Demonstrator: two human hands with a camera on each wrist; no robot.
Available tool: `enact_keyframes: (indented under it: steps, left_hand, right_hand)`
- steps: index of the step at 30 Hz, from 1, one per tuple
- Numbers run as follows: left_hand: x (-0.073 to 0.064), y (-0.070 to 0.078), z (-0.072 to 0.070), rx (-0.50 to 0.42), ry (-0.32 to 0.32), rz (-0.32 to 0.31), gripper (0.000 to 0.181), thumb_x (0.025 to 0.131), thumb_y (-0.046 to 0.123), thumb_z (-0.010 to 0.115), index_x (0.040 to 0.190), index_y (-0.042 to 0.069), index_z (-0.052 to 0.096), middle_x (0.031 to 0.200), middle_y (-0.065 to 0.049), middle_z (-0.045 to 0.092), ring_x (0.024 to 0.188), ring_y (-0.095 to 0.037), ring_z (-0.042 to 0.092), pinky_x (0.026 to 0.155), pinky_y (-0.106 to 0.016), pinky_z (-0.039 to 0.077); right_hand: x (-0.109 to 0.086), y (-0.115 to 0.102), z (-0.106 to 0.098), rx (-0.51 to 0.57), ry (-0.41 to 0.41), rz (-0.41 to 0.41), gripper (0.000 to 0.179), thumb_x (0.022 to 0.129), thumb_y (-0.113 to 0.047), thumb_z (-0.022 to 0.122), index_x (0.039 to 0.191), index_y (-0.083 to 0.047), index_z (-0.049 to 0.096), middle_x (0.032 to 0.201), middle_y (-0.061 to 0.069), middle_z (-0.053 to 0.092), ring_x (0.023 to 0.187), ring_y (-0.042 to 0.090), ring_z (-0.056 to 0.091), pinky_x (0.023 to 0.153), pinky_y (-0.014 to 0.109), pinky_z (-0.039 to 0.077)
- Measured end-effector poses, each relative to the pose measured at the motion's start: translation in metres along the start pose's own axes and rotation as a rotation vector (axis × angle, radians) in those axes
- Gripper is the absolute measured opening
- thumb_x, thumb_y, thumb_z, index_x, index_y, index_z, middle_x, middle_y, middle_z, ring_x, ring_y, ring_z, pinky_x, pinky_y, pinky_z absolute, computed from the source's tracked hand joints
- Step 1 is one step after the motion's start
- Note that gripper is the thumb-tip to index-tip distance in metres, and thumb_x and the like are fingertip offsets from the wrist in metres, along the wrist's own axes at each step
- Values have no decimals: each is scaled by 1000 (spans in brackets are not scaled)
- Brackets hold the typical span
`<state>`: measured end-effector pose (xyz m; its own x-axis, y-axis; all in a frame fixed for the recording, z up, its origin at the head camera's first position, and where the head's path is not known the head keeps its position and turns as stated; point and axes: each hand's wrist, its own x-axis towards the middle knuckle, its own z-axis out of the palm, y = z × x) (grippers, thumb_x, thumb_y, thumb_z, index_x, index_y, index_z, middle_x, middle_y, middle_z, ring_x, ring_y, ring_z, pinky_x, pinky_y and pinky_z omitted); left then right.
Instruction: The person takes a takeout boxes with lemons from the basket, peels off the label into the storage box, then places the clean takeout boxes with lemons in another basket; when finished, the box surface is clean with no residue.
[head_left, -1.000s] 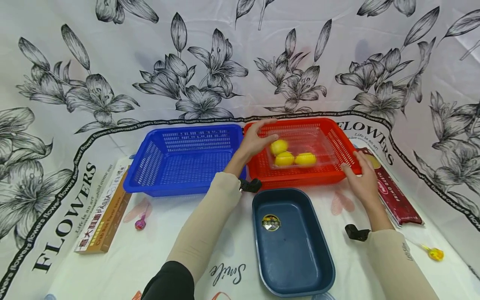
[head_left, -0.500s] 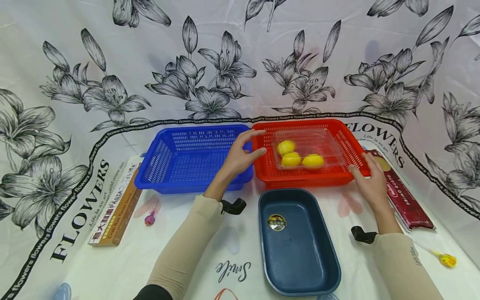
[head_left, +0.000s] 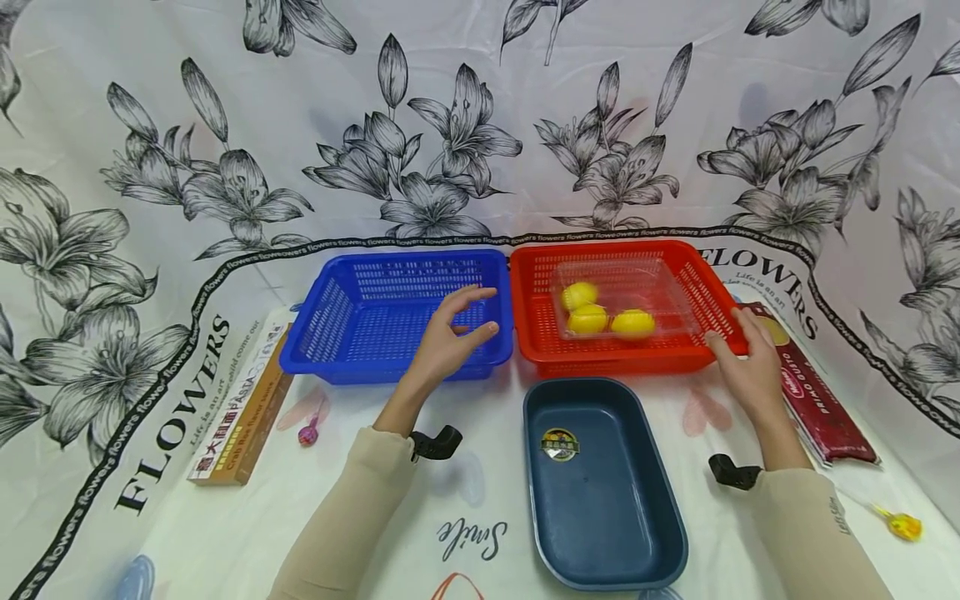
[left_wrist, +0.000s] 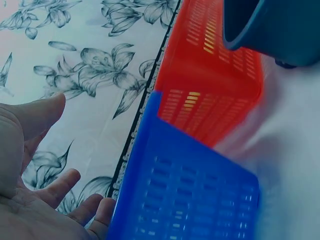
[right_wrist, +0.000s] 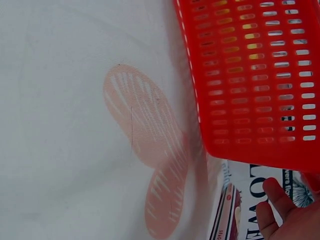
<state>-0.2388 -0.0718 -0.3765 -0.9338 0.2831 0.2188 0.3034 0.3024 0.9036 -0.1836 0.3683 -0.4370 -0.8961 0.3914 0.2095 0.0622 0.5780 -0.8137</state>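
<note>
My left hand (head_left: 444,342) hovers before the blue basket (head_left: 405,329), thumb and fingers spread, holding nothing. In the left wrist view its fingers (left_wrist: 60,187) lie beside the blue basket's rim. My right hand (head_left: 750,367) holds the right front corner of the red basket (head_left: 615,362), thumb over the rim; in the right wrist view some fingers (right_wrist: 277,197) stay loose beneath the rim. Inside the red basket sits a clear plastic box (head_left: 667,292) with several yellow lemons (head_left: 632,322) in it.
A dark blue tray (head_left: 607,500) stands before the red basket. A pasta box (head_left: 243,408) lies at left, near a pink-purple lollipop-like item (head_left: 308,434). At right lie a dark red packet (head_left: 821,404) and a small yellow item (head_left: 902,525).
My left hand has withdrawn from over the red basket, leftward and toward me, to the front of the blue basket. The right hand stays at the red basket's corner. The view has shifted slightly.
</note>
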Motion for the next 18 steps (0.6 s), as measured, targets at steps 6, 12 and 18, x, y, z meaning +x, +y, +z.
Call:
enact_keyframes:
  steps: [6, 12, 18]
  left_hand:
    - [-11, -4, -14, 16, 27, -1, 48, 95, 24, 72, 141, 29, 61, 161, 2, 39, 148, -29, 37, 112, -60, 41]
    - [-28, -5, -32, 45, 78, -6, 48, 95, 26, 72, 142, 29, 60, 163, 3, 36, 151, -25, 32, 111, -57, 40]
    - [-42, -8, -46, 95, 114, 11, 48, 97, 26, 70, 143, 25, 58, 165, -2, 33, 152, -29, 30, 111, -60, 38]
  right_hand:
    - [2, 3, -2, -15, 7, -10, 66, 102, -36, 55, 160, -15, 33, 171, 10, 22, 156, 39, 20, 125, 62, 17]
    - [3, 4, -2, 1, 7, -16, 66, 101, -34, 55, 160, -14, 34, 170, 10, 22, 156, 38, 21, 126, 60, 17]
    - [3, 1, -5, -24, -19, -27, 67, 102, -35, 54, 160, -12, 31, 171, 12, 20, 156, 43, 18, 124, 67, 13]
